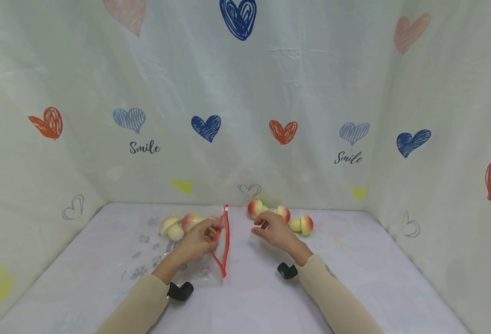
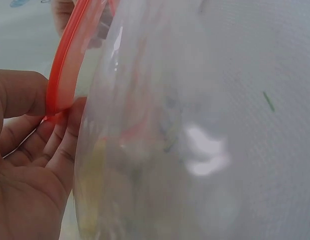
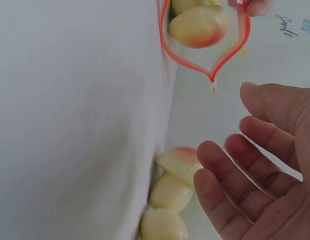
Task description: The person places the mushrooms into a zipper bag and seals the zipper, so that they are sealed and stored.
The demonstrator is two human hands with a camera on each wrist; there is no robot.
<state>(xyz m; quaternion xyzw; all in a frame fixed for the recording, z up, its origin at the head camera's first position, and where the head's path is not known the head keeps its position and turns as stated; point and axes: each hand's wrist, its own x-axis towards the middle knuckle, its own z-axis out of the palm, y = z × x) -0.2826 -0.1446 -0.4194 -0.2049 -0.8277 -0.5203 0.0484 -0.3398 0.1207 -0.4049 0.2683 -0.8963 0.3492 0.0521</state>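
Note:
A clear zip bag [image 1: 203,271] with a red zip edge [image 1: 227,241] lies on the left of the table, its mouth parted and facing right. Thumb and fingers of my left hand [image 1: 199,240] pinch the red edge, seen close in the left wrist view. Inside the bag are toy mushrooms [image 1: 171,227] with yellow and red caps. My right hand [image 1: 276,230] holds nothing, its fingers loosely bent to the right of the bag's mouth. Beside and behind it lie more toy mushrooms [image 1: 306,225], one partly hidden by the hand; they also show below the bag's mouth in the right wrist view.
The pale table [image 1: 262,297] meets a white curtain [image 1: 237,162] printed with hearts at the back and sides. A black device sits at each wrist, the left one [image 1: 181,291] and the right one [image 1: 287,270] both low over the table.

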